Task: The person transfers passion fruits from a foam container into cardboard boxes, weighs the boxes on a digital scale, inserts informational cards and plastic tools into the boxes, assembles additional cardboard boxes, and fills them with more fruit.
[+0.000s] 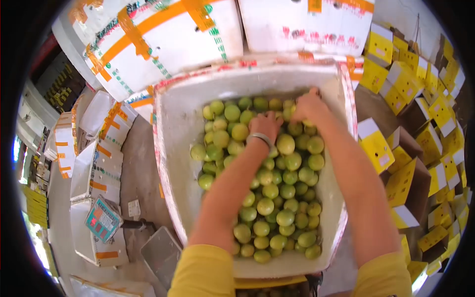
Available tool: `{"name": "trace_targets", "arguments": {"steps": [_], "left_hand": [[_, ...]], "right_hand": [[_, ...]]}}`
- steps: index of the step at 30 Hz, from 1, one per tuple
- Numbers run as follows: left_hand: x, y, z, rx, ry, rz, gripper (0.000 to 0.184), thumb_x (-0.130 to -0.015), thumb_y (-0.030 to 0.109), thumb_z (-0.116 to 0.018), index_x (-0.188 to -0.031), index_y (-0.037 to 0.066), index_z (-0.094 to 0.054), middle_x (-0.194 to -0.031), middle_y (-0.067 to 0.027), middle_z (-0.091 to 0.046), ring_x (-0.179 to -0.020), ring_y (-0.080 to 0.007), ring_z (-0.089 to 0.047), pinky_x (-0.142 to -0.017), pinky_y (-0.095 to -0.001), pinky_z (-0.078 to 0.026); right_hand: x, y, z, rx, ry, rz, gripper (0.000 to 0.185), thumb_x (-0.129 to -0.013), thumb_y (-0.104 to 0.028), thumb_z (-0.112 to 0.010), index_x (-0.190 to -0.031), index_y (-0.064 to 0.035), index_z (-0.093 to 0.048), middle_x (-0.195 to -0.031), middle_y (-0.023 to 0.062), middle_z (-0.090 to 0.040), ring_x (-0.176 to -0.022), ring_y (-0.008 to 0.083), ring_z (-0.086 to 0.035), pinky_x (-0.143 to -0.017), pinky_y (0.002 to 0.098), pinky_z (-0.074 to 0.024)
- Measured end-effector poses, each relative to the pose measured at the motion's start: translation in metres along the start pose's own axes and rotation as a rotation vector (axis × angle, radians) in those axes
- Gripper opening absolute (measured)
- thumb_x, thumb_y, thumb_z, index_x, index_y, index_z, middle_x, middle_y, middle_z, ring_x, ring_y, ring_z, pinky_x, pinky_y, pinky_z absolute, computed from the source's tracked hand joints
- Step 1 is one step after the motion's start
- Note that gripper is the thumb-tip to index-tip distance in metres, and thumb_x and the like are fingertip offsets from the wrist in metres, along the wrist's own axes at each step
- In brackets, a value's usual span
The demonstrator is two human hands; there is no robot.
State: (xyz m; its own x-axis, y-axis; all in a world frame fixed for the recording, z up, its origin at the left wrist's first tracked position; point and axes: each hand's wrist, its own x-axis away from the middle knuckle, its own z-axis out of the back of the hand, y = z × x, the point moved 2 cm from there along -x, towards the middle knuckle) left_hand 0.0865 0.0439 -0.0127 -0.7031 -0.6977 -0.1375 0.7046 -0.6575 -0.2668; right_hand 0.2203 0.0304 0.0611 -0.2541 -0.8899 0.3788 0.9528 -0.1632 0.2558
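Note:
Many round, green to yellowish fruits, which look like passion fruits, lie heaped in a white foam box. Both of my hands reach into the far part of the heap. My left hand, with a bracelet at its wrist, is closed, its fingers curled down over fruit near the middle; the fingertips are partly hidden. Near the far right corner, my right hand touches the fruits beside the box wall. Its fingers bend down and their tips are hidden, so I cannot see what it holds.
Large taped foam boxes stand behind the fruit box. Open foam boxes line the left, near a scale display and a grey bin. Yellow cartons pile up on the right.

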Motion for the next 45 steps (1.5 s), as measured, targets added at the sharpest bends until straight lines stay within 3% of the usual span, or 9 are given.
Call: {"name": "trace_targets", "arguments": {"steps": [6, 9, 11, 17, 20, 23, 31, 40, 45], "left_hand": [[0.186, -0.002, 0.054, 0.873, 0.202, 0.042, 0.048, -0.082, 0.028, -0.063, -0.122, 0.008, -0.046, -0.101, -0.0153, -0.059, -0.084, -0.0302, -0.062, -0.066, -0.0404, -0.051], [0.308, 0.038, 0.093, 0.984, -0.234, 0.037, 0.057, -0.077, 0.031, -0.07, -0.123, 0.005, -0.049, -0.107, -0.0159, -0.059, -0.091, -0.0317, -0.061, -0.075, -0.0379, -0.051], [0.383, 0.07, 0.093, 1.105, -0.255, -0.106, 0.054, -0.083, 0.038, -0.062, -0.126, 0.011, -0.046, -0.114, -0.0167, -0.056, -0.089, -0.0331, -0.061, -0.074, -0.0405, -0.05], [0.515, 0.129, 0.089, 1.345, -1.364, 0.291, 0.064, -0.084, 0.045, -0.057, -0.131, 0.007, -0.037, -0.115, -0.0221, -0.055, -0.102, -0.0405, -0.055, -0.086, -0.041, -0.045], [0.585, 0.149, 0.063, 0.927, -0.74, 0.118, 0.067, -0.082, 0.045, -0.058, -0.134, 0.009, -0.036, -0.125, -0.021, -0.043, -0.109, -0.0425, -0.046, -0.092, -0.0469, -0.04], [0.606, 0.164, 0.081, 0.773, -0.846, -0.241, 0.065, -0.079, 0.046, -0.06, -0.131, 0.011, -0.042, -0.124, -0.0181, -0.045, -0.11, -0.0373, -0.047, -0.09, -0.0457, -0.042], [0.631, 0.181, 0.051, 0.736, -0.376, -0.129, 0.019, -0.075, 0.01, -0.054, -0.094, 0.012, -0.06, -0.083, -0.0083, -0.064, -0.076, -0.0271, -0.064, -0.06, -0.0407, -0.05], [0.605, 0.028, 0.165, 0.487, -0.921, -0.048, 0.022, -0.082, 0.031, -0.053, -0.095, 0.018, -0.064, -0.075, -0.0113, -0.066, -0.073, -0.0331, -0.065, -0.064, -0.0461, -0.051], [0.658, -0.067, 0.198, 0.548, -0.662, 0.189, 0.023, -0.08, 0.034, -0.059, -0.087, 0.013, -0.064, -0.069, -0.0155, -0.062, -0.068, -0.0356, -0.061, -0.061, -0.0474, -0.048]], "right_hand": [[-0.036, 0.013, -0.036, -0.552, 0.219, -0.057, 0.085, -0.055, -0.043, -0.075, -0.123, 0.0021, -0.052, -0.141, 0.0354, -0.017, -0.121, 0.0399, -0.043, -0.099, 0.038, -0.0406], [0.023, 0.005, -0.032, -0.692, 0.363, -0.007, 0.076, -0.056, -0.041, -0.075, -0.12, -0.0035, -0.056, -0.133, 0.0319, -0.03, -0.115, 0.0396, -0.047, -0.095, 0.0372, -0.0436], [0.078, -0.006, -0.04, -0.935, 0.545, 0.144, 0.067, -0.055, -0.039, -0.076, -0.113, -0.0089, -0.061, -0.123, 0.0274, -0.04, -0.105, 0.0369, -0.052, -0.091, 0.0379, -0.0451], [0.268, -0.047, -0.122, -1.117, -0.094, 0.994, 0.06, -0.06, -0.041, -0.08, -0.111, -0.0153, -0.063, -0.117, 0.0144, -0.048, -0.107, 0.0304, -0.05, -0.094, 0.0371, -0.0396], [0.351, -0.075, -0.172, -1.036, -0.494, 1.129, 0.06, -0.06, -0.042, -0.079, -0.112, -0.0174, -0.062, -0.119, 0.0162, -0.047, -0.11, 0.0318, -0.048, -0.096, 0.0373, -0.0385], [0.405, -0.111, -0.207, -0.949, -0.887, 1.09, 0.059, -0.061, -0.042, -0.077, -0.113, -0.0168, -0.062, -0.126, 0.0193, -0.043, -0.115, 0.035, -0.045, -0.097, 0.035, -0.0386], [0.43, -0.128, -0.226, -0.784, -0.15, 1.093, 0.055, -0.075, -0.03, -0.069, -0.125, -0.0152, -0.052, -0.134, 0.0246, -0.037, -0.12, 0.0388, -0.042, -0.102, 0.041, -0.0349], [0.347, -0.066, -0.224, -0.914, 0.13, 0.549, 0.046, -0.073, -0.022, -0.069, -0.116, -0.0107, -0.058, -0.111, 0.0175, -0.057, -0.105, 0.0333, -0.054, -0.091, 0.04, -0.0435], [0.292, -0.079, -0.193, -0.892, 0.37, 0.477, 0.054, -0.072, -0.02, -0.069, -0.122, -0.0097, -0.052, -0.118, 0.0226, -0.05, -0.106, 0.0372, -0.051, -0.091, 0.0417, -0.0433]]}}
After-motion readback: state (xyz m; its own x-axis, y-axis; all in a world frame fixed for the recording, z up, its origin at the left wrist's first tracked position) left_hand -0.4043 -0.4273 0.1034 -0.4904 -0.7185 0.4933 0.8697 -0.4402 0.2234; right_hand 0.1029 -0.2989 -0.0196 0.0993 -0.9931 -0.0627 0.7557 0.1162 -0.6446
